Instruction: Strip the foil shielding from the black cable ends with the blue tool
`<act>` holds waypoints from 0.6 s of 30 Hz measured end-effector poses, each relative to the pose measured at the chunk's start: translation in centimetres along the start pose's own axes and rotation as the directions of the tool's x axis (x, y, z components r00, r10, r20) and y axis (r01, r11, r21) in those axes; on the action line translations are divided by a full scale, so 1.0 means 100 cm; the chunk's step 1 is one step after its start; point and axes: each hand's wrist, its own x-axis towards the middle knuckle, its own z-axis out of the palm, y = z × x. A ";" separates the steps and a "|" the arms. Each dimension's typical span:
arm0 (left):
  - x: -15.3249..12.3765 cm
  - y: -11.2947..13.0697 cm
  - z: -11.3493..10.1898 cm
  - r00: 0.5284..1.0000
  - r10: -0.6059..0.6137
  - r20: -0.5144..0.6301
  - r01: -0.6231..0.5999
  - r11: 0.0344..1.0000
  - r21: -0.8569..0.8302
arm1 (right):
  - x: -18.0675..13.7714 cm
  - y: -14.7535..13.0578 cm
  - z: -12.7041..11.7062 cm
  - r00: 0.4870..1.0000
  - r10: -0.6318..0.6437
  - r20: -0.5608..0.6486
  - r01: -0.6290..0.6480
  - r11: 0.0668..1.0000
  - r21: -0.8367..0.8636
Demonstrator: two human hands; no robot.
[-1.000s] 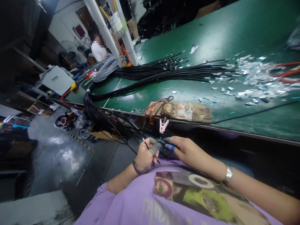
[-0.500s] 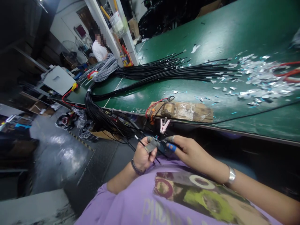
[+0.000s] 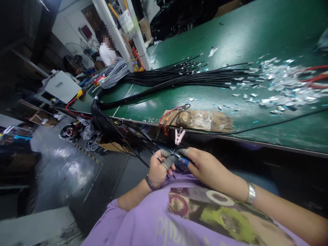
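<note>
In front of my purple shirt, my left hand (image 3: 159, 170) is closed around a thin black cable, with grey tape wrapped on its thumb and a finger. From that grip stick out the cable's fine coloured inner wires (image 3: 172, 150), red and light blue among them. My right hand (image 3: 206, 166), its index finger taped grey and its thumb blue, pinches beside the wires. A thin silvery strip (image 3: 177, 155) shows at its fingertips; its kind is too small to tell. Just beyond the hands, a pink clip (image 3: 179, 136) hangs at the table edge.
On the green table (image 3: 256, 37) lie a wooden block (image 3: 210, 122) tied with cords, a long bundle of black cables (image 3: 153, 89), grey cables (image 3: 116, 77) and scattered foil scraps (image 3: 284, 85). Black cables hang over the edge at left. A person (image 3: 107, 54) sits far behind.
My right fingertips have moved in against the coloured wires, which now spread more. My left hand has turned slightly, and the white-tipped cable end beside it has shifted towards it.
</note>
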 end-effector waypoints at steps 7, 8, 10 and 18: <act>-0.003 0.009 0.003 0.999 0.016 -0.041 -0.013 0.997 0.074 | 0.000 0.001 0.003 1.000 -0.009 0.020 0.010 1.000 -0.025; -0.003 0.010 0.004 0.999 0.019 -0.050 -0.015 0.996 0.083 | 0.000 0.001 0.003 1.000 -0.002 0.027 0.002 1.000 -0.011; -0.003 0.010 0.006 0.997 0.035 -0.066 -0.027 0.994 0.107 | 0.000 0.001 0.002 0.999 0.019 0.047 -0.021 0.999 0.035; -0.002 0.004 0.002 0.962 0.261 -0.081 -0.234 0.938 0.254 | 0.000 0.000 0.003 0.996 0.060 0.060 -0.068 0.988 0.135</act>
